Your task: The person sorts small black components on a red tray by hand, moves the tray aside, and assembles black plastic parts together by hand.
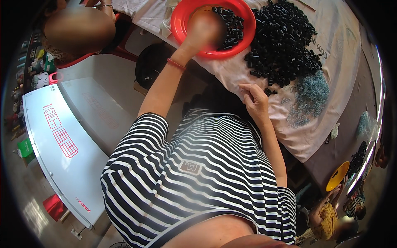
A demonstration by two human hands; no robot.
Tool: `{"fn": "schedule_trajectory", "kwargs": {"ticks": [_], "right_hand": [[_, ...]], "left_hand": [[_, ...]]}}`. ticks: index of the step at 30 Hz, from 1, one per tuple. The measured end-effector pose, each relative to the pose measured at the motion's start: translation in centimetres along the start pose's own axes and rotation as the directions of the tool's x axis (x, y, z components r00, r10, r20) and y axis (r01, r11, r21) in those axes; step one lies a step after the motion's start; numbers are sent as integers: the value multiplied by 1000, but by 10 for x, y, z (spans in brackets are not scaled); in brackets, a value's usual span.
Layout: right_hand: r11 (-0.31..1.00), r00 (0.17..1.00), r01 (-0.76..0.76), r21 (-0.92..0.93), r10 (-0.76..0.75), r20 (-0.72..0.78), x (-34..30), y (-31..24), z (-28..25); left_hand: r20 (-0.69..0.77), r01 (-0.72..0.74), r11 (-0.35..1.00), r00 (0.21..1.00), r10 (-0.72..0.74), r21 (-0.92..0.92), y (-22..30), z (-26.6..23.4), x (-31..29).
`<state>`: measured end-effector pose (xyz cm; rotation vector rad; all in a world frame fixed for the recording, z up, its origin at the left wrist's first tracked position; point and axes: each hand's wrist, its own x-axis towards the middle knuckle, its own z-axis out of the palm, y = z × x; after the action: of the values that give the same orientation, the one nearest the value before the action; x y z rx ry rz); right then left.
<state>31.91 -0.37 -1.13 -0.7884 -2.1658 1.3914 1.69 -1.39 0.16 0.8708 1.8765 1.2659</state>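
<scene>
My left hand (205, 31), with a red bracelet on its wrist, reaches into a red plastic basin (178, 20). The hand is smeared, so its fingers and anything in them cannot be made out. Beside it in the basin lie many short black tube-like pieces (233, 27). My right hand (257, 101) is at the near edge of the cloth-covered table, its fingers loosely bent and apart. Nothing shows in it. Past that hand, a large heap of the same black pieces (283, 41) spreads over the pale pink cloth (231, 74).
Small blue-grey beads or granules (312, 95) are spread right of the black heap. A white chest-like appliance (62, 144) stands at left. Another person (78, 29) sits at the upper left. At the lower right, other people are near a yellow basin (338, 176) and a clear plastic bag (367, 126).
</scene>
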Motion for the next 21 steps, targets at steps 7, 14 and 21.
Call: {"fn": "schedule_trajectory", "kwargs": {"ticks": [7, 14, 21], "right_hand": [[999, 1000, -18, -44, 19, 14, 0, 0, -1], [998, 998, -63, 2, 63, 21, 0, -4, -2], [998, 998, 59, -30, -59, -18, 1, 2, 1]], "left_hand": [[374, 437, 463, 899, -226, -771, 1, -26, 11], [162, -163, 985, 975, 152, 56, -3, -12, -5], [327, -462, 765, 881, 341, 449, 1, -18, -17]]}}
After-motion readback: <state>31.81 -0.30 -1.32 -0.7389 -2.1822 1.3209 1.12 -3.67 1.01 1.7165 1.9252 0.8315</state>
